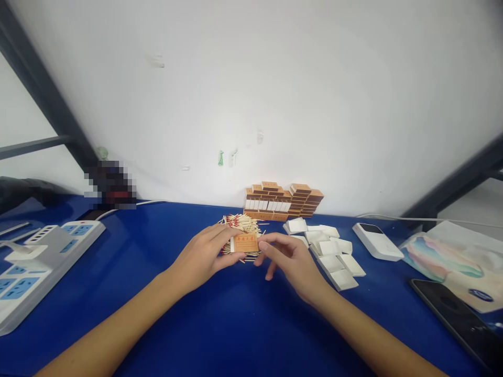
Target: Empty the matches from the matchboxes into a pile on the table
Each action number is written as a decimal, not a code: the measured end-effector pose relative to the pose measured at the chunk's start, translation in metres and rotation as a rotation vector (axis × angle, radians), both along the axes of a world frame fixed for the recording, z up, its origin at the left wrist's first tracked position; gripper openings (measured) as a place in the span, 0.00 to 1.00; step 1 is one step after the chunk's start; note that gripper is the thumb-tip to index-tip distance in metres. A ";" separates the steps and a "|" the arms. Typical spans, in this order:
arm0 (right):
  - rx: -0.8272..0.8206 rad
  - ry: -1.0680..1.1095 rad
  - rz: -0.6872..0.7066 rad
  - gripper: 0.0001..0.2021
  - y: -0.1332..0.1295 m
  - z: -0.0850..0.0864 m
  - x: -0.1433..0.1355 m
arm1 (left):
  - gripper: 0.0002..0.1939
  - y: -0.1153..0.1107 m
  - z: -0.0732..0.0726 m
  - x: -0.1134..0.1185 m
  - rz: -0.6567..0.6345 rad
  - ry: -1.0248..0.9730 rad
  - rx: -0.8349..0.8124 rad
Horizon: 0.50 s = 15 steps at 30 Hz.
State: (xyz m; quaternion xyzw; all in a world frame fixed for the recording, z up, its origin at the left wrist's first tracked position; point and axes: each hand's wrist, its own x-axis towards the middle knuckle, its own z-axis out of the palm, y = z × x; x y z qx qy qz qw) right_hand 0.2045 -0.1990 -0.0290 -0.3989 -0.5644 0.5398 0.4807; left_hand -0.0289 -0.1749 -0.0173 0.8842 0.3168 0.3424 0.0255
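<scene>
An orange matchbox [246, 243] with a white edge on its left is held over a heap of matches. My left hand [208, 251] grips the box's left side between thumb and fingers. At the box's right end is my right hand [291, 259], its thumb and index finger closed around that edge and the other fingers curled below. The red-tipped matches [243, 223] lie loose behind and under the box. Just right of my right hand, several white paper trays [332, 248] are spread on the blue table [220, 324].
Stacked matchboxes [271, 204] stand against the wall. A power strip [51, 267] lies at the left. To the right are a white device [377, 241], a tissue pack [451, 262] and a black phone [451, 314]. Cables run along the wall.
</scene>
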 end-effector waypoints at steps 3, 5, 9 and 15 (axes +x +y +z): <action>-0.048 -0.018 0.019 0.18 0.001 -0.001 -0.001 | 0.20 -0.001 -0.005 0.000 -0.005 -0.029 -0.033; -0.058 -0.041 0.040 0.18 0.001 -0.004 -0.001 | 0.21 -0.002 -0.007 0.001 -0.016 -0.071 -0.075; 0.023 -0.091 0.026 0.16 0.003 -0.009 0.001 | 0.24 -0.005 -0.012 0.006 -0.028 -0.244 -0.322; 0.608 -0.395 -0.155 0.04 0.008 -0.015 0.009 | 0.23 -0.002 -0.018 0.012 -0.105 -0.586 -0.879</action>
